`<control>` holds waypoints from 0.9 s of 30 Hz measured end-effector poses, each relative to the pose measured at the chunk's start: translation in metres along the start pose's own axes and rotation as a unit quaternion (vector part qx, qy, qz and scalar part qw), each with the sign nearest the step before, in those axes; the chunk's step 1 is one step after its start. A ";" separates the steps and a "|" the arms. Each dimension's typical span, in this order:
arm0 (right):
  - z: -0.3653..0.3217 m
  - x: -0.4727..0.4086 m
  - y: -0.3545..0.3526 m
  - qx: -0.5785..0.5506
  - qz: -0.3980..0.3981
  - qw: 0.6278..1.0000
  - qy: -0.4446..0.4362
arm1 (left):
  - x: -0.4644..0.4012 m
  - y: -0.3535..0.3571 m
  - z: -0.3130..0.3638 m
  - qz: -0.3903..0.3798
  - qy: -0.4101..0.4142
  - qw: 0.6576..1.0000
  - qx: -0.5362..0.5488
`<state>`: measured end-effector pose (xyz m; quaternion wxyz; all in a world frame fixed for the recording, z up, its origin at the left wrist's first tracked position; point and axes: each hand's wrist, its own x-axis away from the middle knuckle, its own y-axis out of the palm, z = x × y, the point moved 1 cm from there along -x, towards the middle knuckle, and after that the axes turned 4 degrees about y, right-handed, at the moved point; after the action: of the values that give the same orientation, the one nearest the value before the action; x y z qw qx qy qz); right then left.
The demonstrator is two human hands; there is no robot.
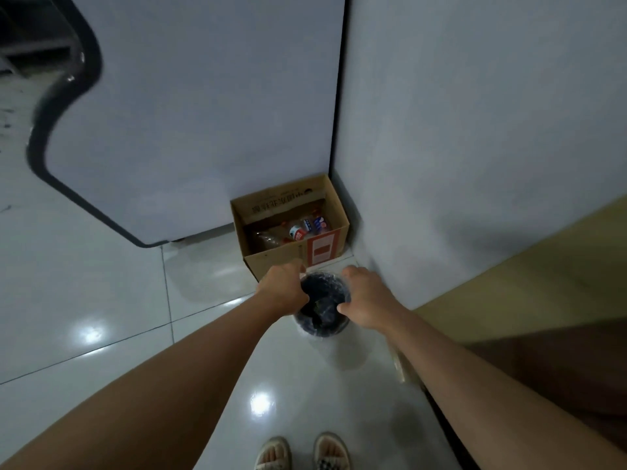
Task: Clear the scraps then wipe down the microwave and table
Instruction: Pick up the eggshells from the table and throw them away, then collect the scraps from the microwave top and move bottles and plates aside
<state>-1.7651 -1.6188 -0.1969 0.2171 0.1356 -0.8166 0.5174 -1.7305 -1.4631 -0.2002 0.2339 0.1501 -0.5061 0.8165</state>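
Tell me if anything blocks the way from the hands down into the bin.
Nothing visible does. The left hand and right hand sit at opposite sides of the bin rim, and its dark, bag-lined mouth lies open between them.

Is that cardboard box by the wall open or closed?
Open. The cardboard box has its top flaps up, and plastic bottles show inside it.

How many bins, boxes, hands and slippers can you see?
Bins: 1, the bin
Boxes: 1, the cardboard box
Hands: 2, left hand and right hand
Slippers: 2, one and the other
Total: 6
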 end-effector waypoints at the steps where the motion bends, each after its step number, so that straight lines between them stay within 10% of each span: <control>1: -0.007 0.010 -0.013 0.001 0.002 1.000 -0.003 | 0.011 -0.014 0.006 0.011 -0.001 1.000 0.001; 27: -0.297 0.153 -0.164 0.160 0.017 0.949 -0.273 | 0.266 -0.278 -0.048 0.210 -0.131 0.966 -0.076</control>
<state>-1.7613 -1.4200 0.1176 -0.0471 0.2909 -0.7531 0.5882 -1.8076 -1.2541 0.1172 -0.0004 0.1274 -0.6133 0.7795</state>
